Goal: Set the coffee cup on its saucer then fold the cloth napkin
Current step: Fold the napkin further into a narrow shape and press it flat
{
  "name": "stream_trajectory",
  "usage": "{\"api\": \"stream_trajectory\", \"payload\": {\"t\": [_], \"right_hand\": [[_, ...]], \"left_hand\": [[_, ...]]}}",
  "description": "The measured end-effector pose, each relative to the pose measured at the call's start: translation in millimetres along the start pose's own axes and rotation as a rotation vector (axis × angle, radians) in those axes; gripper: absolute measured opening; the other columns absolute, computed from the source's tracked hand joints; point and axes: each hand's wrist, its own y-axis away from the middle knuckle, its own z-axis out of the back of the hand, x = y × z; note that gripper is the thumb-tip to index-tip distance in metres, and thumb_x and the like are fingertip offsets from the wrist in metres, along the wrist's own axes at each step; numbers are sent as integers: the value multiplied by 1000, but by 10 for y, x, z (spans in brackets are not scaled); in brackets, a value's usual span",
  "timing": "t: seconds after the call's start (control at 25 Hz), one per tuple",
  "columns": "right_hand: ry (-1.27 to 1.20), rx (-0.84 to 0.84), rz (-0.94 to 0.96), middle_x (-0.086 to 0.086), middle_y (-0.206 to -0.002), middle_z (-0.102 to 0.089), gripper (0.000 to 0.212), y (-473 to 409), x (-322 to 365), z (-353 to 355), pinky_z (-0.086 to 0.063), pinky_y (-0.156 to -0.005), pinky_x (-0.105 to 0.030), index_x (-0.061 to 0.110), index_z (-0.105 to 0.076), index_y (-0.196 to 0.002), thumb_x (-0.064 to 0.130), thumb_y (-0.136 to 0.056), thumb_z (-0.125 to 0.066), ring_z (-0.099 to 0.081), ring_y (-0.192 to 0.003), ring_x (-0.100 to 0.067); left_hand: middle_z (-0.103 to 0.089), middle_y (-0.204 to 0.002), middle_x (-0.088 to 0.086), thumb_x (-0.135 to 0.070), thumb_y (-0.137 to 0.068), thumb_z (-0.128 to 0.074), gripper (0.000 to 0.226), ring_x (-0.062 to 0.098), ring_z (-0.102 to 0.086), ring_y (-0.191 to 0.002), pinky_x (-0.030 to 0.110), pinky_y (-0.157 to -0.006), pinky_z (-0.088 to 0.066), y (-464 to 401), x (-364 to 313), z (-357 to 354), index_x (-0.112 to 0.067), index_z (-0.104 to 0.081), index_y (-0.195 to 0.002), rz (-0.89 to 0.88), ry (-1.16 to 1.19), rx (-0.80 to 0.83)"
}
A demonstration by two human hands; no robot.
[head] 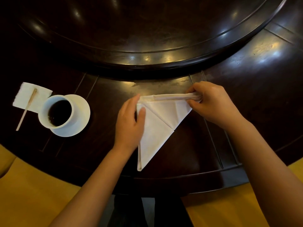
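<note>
A white coffee cup (56, 111) full of dark coffee stands on its white saucer (82, 112) at the left of the dark table. The white cloth napkin (155, 126) lies in the middle as a long triangle pointing toward me. Its far edge is rolled into a narrow band. My left hand (129, 123) rests flat on the napkin's left side with fingertips at the rolled edge. My right hand (211, 102) pinches the right end of that rolled band.
A white paper napkin (30, 95) with a wooden stir stick (27, 108) across it lies left of the cup. A raised round turntable (147, 51) fills the table's far half. Yellow seat cushions (24, 194) show below the table's near rim.
</note>
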Motion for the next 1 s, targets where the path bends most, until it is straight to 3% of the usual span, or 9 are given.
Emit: {"api": "stream_trajectory", "payload": {"t": [0.08, 0.16, 0.4, 0.52, 0.68, 1.0], "right_hand": [[11, -9, 4, -1, -83, -55, 13, 7, 40, 10, -48, -65, -37, 6, -63, -92, 8, -80, -65, -54, -76, -21], [27, -13, 7, 3, -84, -51, 13, 27, 99, 14, -49, -64, -39, 8, -63, -93, 10, -80, -65, -53, -76, -20], [-19, -76, 161, -7, -80, -58, 14, 281, 516, -77, -48, -56, -38, 10, -63, -87, 13, -74, -62, -56, -74, -27], [-12, -28, 248, -6, -83, -60, 16, 517, 779, -311, -48, -54, -36, 11, -62, -90, 13, -75, -61, -57, -79, -28], [46, 66, 350, -7, -81, -60, 13, 751, 895, -708, -41, -50, -33, 9, -62, -91, 13, -81, -55, -53, -72, -26], [70, 64, 353, -6, -76, -59, 8, 895, 955, -1352, -42, -50, -31, 9, -62, -83, 11, -79, -69, -50, -64, -20]], "left_hand": [[-66, -104, -1, -33, -99, -34, 32, 15, -63, -98, 25, -82, -51, -181, -66, 126, -18, -58, -114, 306, 289, 94], [-68, -88, -2, -33, -100, -33, 33, 13, -68, -81, 21, -73, -53, -361, -88, 135, -16, -54, -119, 478, 307, 199], [-70, -78, 7, -32, -101, -33, 39, 15, -70, -70, 23, -68, -56, -588, -65, 164, -17, -38, -137, 569, 374, 253], [-66, -80, 6, -25, -99, -43, 35, 10, -67, -64, 19, -62, -55, -590, -102, 179, -13, -44, -131, 524, 325, 262], [-64, -99, 8, -13, -93, -54, 26, 10, -63, -85, 12, -61, -52, -600, -61, 228, -18, -57, -118, 399, 114, 317], [-62, -93, 5, -12, -92, -54, 36, 7, -55, -83, 13, -73, -41, -532, 22, 298, -24, -56, -126, 190, -198, 333]]}}
